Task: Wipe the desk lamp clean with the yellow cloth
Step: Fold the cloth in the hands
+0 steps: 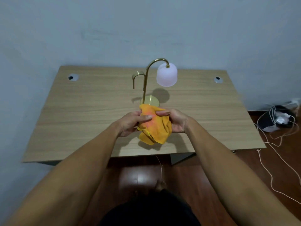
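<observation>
A desk lamp stands mid-desk: a curved brass stem (145,82), a round brass base (151,101) and a white frosted shade (167,75) hanging to the right. A second, shorter brass hook (137,77) branches left. The yellow cloth (154,126), bunched and showing a pinkish patch, hangs above the desk just in front of the base. My left hand (130,122) grips its left side. My right hand (174,120) grips its right side. The cloth's upper edge overlaps the front of the base in this view.
The wooden desk (81,115) has two cable holes, one at the back left (72,77) and one at the back right (218,79). A grey wall rises behind it. To the right, cords (268,144) and a dark bundle (276,119) lie on the floor.
</observation>
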`<state>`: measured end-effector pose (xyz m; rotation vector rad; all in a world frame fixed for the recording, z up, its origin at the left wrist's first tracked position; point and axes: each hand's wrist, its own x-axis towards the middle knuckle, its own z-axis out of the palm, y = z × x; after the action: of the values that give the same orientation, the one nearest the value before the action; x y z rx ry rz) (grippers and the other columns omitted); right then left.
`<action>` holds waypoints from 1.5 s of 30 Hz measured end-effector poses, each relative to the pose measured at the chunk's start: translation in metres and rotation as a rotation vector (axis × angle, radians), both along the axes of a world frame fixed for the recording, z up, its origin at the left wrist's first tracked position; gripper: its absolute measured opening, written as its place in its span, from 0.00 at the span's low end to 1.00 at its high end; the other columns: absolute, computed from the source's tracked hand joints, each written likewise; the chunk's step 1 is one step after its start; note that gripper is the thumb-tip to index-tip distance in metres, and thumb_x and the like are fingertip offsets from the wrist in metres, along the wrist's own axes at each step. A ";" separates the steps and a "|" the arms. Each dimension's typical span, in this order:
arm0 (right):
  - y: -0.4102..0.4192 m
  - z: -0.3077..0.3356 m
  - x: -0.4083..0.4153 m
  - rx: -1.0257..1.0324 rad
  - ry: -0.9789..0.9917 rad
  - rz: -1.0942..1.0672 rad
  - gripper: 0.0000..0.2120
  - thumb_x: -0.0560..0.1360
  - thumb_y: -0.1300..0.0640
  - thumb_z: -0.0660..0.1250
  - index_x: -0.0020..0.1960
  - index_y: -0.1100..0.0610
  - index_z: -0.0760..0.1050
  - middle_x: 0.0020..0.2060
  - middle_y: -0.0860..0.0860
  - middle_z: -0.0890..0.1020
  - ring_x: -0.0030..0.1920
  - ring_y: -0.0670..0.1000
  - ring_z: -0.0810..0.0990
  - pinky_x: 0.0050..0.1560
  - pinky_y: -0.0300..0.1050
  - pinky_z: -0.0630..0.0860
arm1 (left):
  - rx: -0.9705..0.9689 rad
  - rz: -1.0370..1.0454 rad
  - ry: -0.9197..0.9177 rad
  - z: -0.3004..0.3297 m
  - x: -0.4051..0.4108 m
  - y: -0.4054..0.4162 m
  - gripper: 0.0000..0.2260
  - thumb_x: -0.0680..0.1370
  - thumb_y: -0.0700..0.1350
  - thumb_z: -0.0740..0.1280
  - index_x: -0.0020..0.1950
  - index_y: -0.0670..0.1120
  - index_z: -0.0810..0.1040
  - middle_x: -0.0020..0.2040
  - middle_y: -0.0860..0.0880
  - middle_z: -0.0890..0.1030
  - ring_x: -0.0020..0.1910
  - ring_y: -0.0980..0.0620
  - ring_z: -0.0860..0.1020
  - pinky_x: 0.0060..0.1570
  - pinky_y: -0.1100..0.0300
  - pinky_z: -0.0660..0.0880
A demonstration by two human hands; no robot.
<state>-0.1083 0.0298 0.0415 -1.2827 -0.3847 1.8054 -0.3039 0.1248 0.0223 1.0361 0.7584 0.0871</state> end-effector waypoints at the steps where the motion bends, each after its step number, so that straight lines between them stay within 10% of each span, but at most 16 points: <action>1: -0.004 0.005 0.002 -0.005 -0.030 0.008 0.20 0.85 0.62 0.58 0.76 0.57 0.70 0.70 0.62 0.77 0.71 0.64 0.75 0.69 0.61 0.75 | -0.014 0.025 -0.010 0.002 0.002 -0.002 0.19 0.79 0.46 0.70 0.69 0.42 0.78 0.64 0.42 0.83 0.58 0.49 0.83 0.53 0.58 0.81; 9: -0.048 0.015 0.043 -0.102 -0.193 -0.043 0.16 0.81 0.65 0.64 0.68 0.64 0.76 0.58 0.60 0.84 0.54 0.57 0.86 0.60 0.55 0.82 | 0.033 0.112 -0.003 0.007 0.034 -0.013 0.19 0.82 0.51 0.66 0.71 0.46 0.73 0.68 0.41 0.80 0.66 0.43 0.79 0.62 0.43 0.78; 16: -0.075 0.018 0.083 -0.019 -0.380 -0.228 0.04 0.83 0.59 0.65 0.51 0.52 0.73 0.42 0.52 0.81 0.37 0.51 0.84 0.40 0.51 0.85 | 0.173 0.152 0.039 0.011 0.073 -0.040 0.12 0.84 0.54 0.61 0.66 0.51 0.71 0.61 0.49 0.80 0.52 0.50 0.82 0.44 0.51 0.82; 23: -0.095 0.018 0.131 0.016 -0.670 -0.268 0.18 0.85 0.43 0.59 0.60 0.57 0.75 0.47 0.54 0.80 0.45 0.55 0.80 0.44 0.54 0.78 | 0.213 0.147 0.128 0.021 0.134 -0.076 0.15 0.85 0.59 0.54 0.67 0.54 0.66 0.58 0.51 0.78 0.51 0.49 0.80 0.43 0.49 0.81; 29: -0.123 -0.001 0.182 -0.013 -0.531 -0.165 0.06 0.83 0.58 0.66 0.47 0.55 0.77 0.38 0.51 0.81 0.32 0.47 0.82 0.38 0.49 0.83 | 0.175 0.239 0.188 0.005 0.186 -0.110 0.16 0.85 0.59 0.53 0.71 0.55 0.63 0.62 0.49 0.78 0.52 0.46 0.81 0.40 0.49 0.80; 40: -0.148 -0.070 0.256 0.016 -0.803 -0.054 0.10 0.87 0.47 0.55 0.60 0.48 0.73 0.37 0.49 0.75 0.26 0.46 0.72 0.25 0.37 0.65 | 0.223 0.277 0.351 -0.047 0.267 -0.145 0.05 0.86 0.56 0.51 0.61 0.60 0.61 0.50 0.52 0.72 0.45 0.47 0.76 0.41 0.48 0.75; 45: -0.149 -0.109 0.279 0.015 -0.839 -0.100 0.09 0.86 0.50 0.56 0.62 0.50 0.73 0.46 0.52 0.80 0.27 0.43 0.76 0.23 0.40 0.69 | 0.237 0.272 0.387 -0.076 0.292 -0.146 0.10 0.85 0.52 0.56 0.66 0.55 0.64 0.55 0.45 0.75 0.37 0.51 0.76 0.27 0.58 0.76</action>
<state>0.1702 -0.1189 -0.0673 -1.9715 -0.7622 1.1000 -0.0121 -0.0209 -0.0532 1.1848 1.2633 0.2186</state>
